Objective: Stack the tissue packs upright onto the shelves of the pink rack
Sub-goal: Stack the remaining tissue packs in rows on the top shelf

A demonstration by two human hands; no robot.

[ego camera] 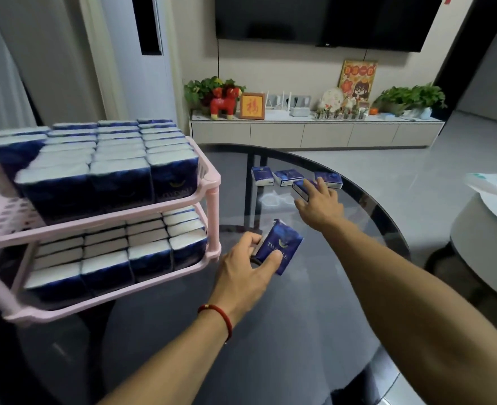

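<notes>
The pink rack stands at the left on the dark glass table, both shelves packed with upright blue-and-white tissue packs. My left hand grips one blue tissue pack just right of the rack's lower shelf, thumb across its front. Farther out, my right hand reaches over a loose pack and its fingers close on it. Three more loose packs lie beside it: one at the left, one in the middle, one at the right.
The round table's far edge curves just behind the loose packs. A white low cabinet with plants and ornaments runs along the back wall under a television. A round white stool or side table stands at the right.
</notes>
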